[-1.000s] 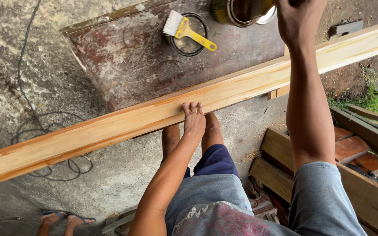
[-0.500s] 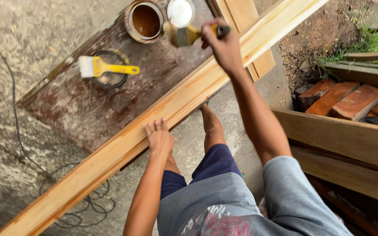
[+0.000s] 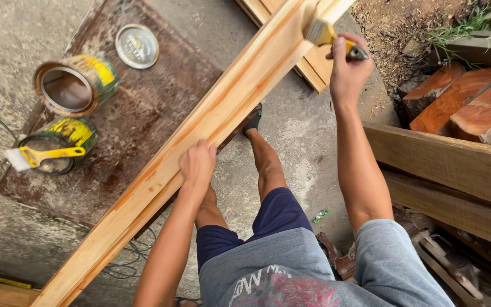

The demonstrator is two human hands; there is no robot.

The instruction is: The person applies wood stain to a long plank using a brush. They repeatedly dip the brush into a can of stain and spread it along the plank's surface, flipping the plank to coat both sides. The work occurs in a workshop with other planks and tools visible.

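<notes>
A long pale wooden plank ran on a diagonal from the lower left of the frame up to the top centre, and what a clean piece it was: light honey colour, straight grain lines along its length, a shallow groove down its face.

The left hand lay flat on the plank near the middle of the frame, fingers spread over the upper edge, its grip pressed down on the wood rather than wrapped around it.

Up in the upper right, the right hand had its grip clamped tight on the handle of a paintbrush, yellow ferrule showing, pale bristles touching the plank's edge near the top of the frame.

Over on the left, a rusty brown board lay on the concrete floor. On it stood an open tin can with a yellow and green label, tipped toward the camera, and its round lid lay just beside it toward the top. Lower left, a second can carried a yellow-handled brush across its mouth.

On the right of the frame, reddish timber blocks sat behind a heavy wooden beam.
</notes>
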